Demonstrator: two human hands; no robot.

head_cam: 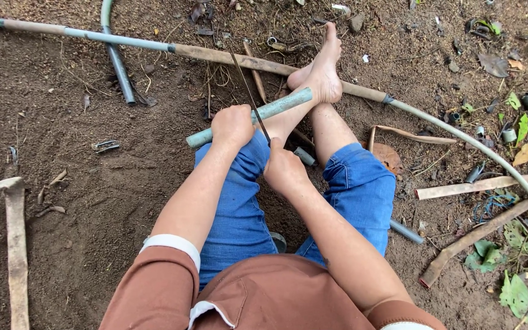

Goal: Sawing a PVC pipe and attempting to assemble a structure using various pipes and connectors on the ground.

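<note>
The light is soft daylight, and it falls evenly over the whole picture. Nothing is too bright and nothing is too dark. The brown dirt ground [93, 183] looks the same shade almost everywhere. Shadows are weak and fuzzy. The darkest spot is between the blue jeans [239, 208], low down under the knees. A small, faint shadow sits under the pale green pipe [276, 107]. There is no glare, not even on the long pipe [123, 41] near the top. The middle is sharp and clear. At the edges things bend a little, and the long pipe curves like a bow. The green leaves [514, 293] in the corner look a bit soft.
</note>
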